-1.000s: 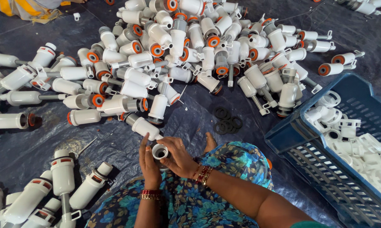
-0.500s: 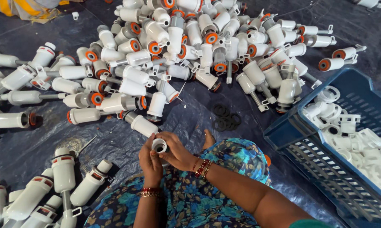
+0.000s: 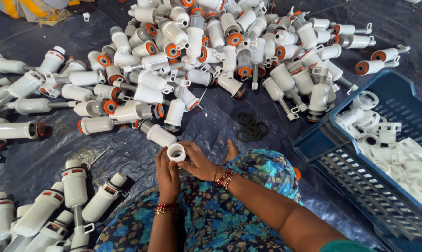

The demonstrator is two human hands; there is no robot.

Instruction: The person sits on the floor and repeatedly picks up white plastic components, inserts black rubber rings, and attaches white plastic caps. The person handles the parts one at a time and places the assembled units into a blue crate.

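White plastic defines the work item: a short cylindrical fitting (image 3: 176, 152) sits between my two hands, just above my lap, with its open round end turned up toward the head camera, so its long axis runs roughly away from the view and most of its body is hidden. My left hand (image 3: 168, 173) rises from below and closes its grip on the fitting's left side, fingers curled upward against the wall. My right hand (image 3: 199, 161) comes in from the right, forearm slanting down to the lower right, thumb and fingertips pinching the rim and right side. Both hands touch the part; neither is nearer. Loose black rubber rings (image 3: 249, 127) lie on the dark tarpaulin (image 3: 42, 154) ahead and slightly right, nearer my right hand. Beyond them spreads a pile of white valve bodies (image 3: 211, 56), and a blue crate (image 3: 360, 172) stands to the right.
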